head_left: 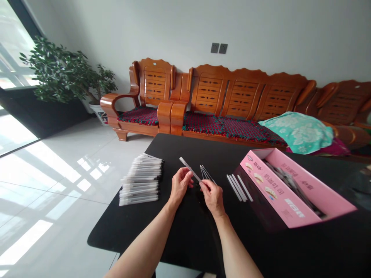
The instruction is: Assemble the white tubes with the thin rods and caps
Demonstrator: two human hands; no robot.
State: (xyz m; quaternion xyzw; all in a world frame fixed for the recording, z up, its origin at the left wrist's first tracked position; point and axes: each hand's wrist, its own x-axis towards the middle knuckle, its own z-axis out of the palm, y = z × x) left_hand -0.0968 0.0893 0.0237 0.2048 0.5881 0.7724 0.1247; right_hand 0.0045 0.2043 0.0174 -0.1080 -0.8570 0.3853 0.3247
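Over the black table [179,231], a white translucent pen barrel [187,164] slants between my hands. My right hand [213,196] pinches its lower end between thumb and fingers. Curled around its middle, my left hand [180,185] has thumb and fingertips against it. Just beyond the right hand lie several thin dark pen refills [206,173], partly hidden by that hand. To the right are several loose white barrels [236,188]. A stacked row of white pens [140,180] with black ends lies left of my left hand.
A long pink open box [279,193] with dark thin items inside stands on the table's right side. Behind the table is a wooden sofa [210,87] with woven seat covers and a turquoise cloth [301,133]. A potted plant [69,73] stands at far left.
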